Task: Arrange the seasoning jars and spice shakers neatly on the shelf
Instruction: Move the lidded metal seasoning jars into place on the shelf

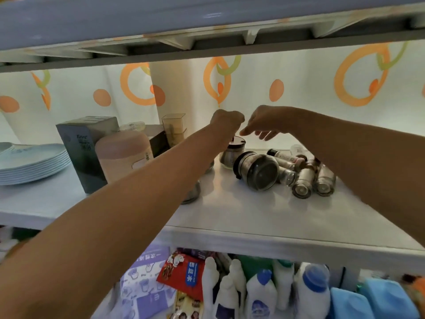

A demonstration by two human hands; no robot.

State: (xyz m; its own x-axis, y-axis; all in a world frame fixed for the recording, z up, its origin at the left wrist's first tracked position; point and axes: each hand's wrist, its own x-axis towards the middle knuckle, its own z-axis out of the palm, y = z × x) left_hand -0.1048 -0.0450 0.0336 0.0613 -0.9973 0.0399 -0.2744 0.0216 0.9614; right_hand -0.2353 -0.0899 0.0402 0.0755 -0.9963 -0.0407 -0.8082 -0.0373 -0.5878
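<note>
Head cam | L hand (226, 120) fisted, contents unclear | R hand (264, 125) open, empty | upright jar (232, 153) just below both

An upright glass jar (231, 155) with a black lid stands near the back of the white shelf (241, 210), partly hidden behind an arm. Just right of it a wider round jar (257, 170) lies tipped on its side, black lid facing left and clear base toward the camera, with pale contents inside. Beside that, a cluster of slim glass shakers (305, 174) lies toppled, touching one another; two point their clear bases toward the shelf's front edge, and others lie crosswise behind them with dark caps. Two more glass jars (192, 192) stand farther left, mostly covered by the arm.
</note>
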